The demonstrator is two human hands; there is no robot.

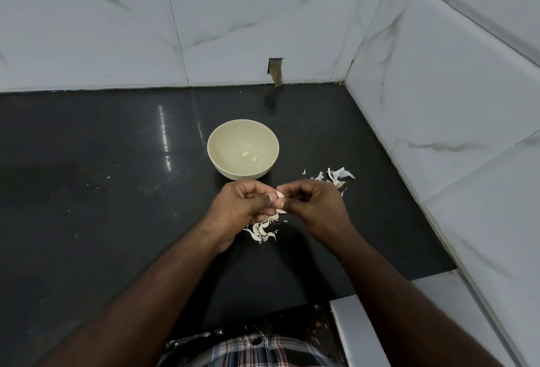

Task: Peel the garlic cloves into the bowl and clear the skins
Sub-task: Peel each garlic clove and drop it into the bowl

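A cream bowl (217,162) stands on the black counter and holds two peeled garlic cloves (245,154). Just in front of the bowl, above the counter, my left hand (244,205) and my right hand (314,205) meet. Both pinch one small garlic clove (280,194) between their fingertips. A heap of unpeeled cloves and skins (263,227) lies on the counter under my hands, partly hidden by the left hand. A second scatter of papery skins (336,176) lies to the right of the bowl.
The black counter (102,191) runs to a white marble-tiled wall at the back and another on the right, meeting in a corner (344,83). A small hole (275,69) is cut in the back wall tile. A white ledge (356,331) sits at the near right edge.
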